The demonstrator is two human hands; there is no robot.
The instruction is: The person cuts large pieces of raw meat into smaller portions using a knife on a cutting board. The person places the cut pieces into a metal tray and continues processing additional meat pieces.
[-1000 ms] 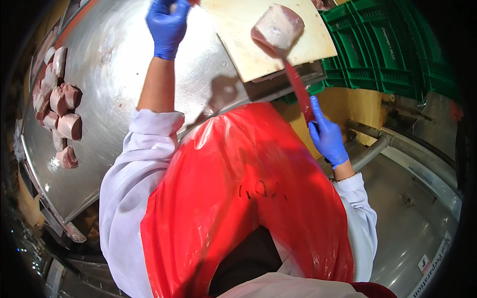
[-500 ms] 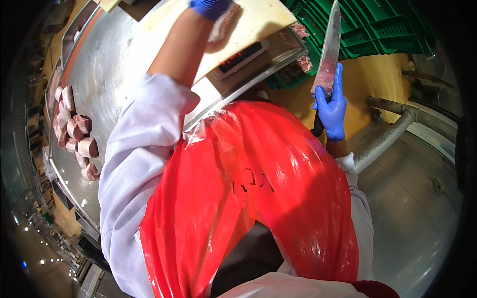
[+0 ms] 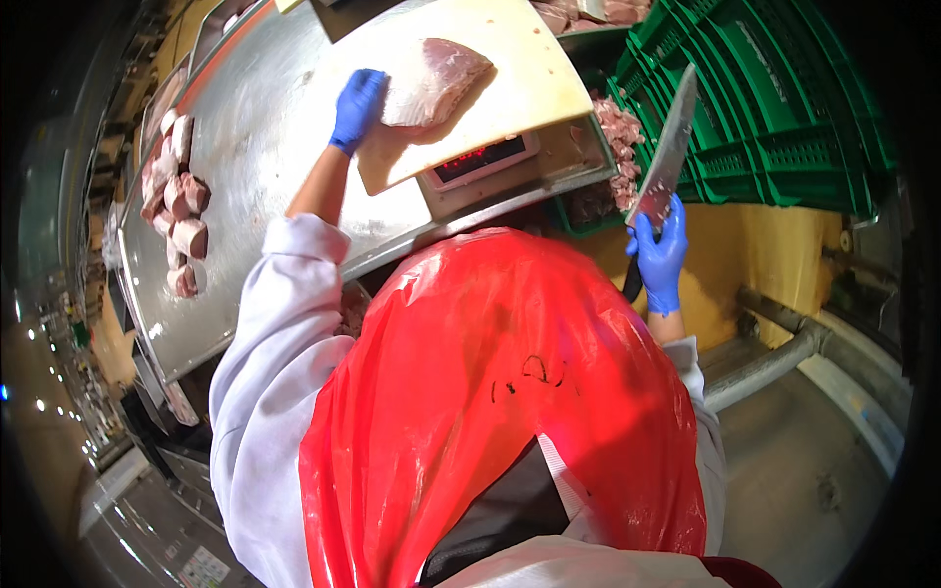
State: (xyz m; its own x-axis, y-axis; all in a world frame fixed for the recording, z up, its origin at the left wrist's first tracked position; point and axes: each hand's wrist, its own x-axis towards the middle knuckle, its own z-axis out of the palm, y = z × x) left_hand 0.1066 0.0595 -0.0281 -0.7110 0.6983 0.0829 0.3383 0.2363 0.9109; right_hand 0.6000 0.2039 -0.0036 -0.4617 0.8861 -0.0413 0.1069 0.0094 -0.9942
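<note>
A large piece of pale pink raw meat (image 3: 431, 83) lies on the cream cutting board (image 3: 529, 98). At its left end is my left hand (image 3: 359, 106) in a blue glove, its fingers closed against the meat's edge; the fingertips are partly hidden. My right hand (image 3: 663, 257), also gloved in blue, is wrapped round the black handle of a large knife (image 3: 668, 147). The broad blade points up and away, with small bits of meat on it. The knife is held off to the right of the board, in front of the green crates.
Several cut meat chunks (image 3: 189, 238) sit on the steel table (image 3: 265, 127) at left. A scale with a red display (image 3: 480, 159) is at the board's near edge. Meat trimmings (image 3: 619, 137) fill a container beside the green crates (image 3: 774, 98). A metal pipe rail (image 3: 769, 367) runs at right.
My left hand has come back from the far edge to the left end of the large meat piece, which now shows whole. The knife stays in my right hand. The view has shifted.
</note>
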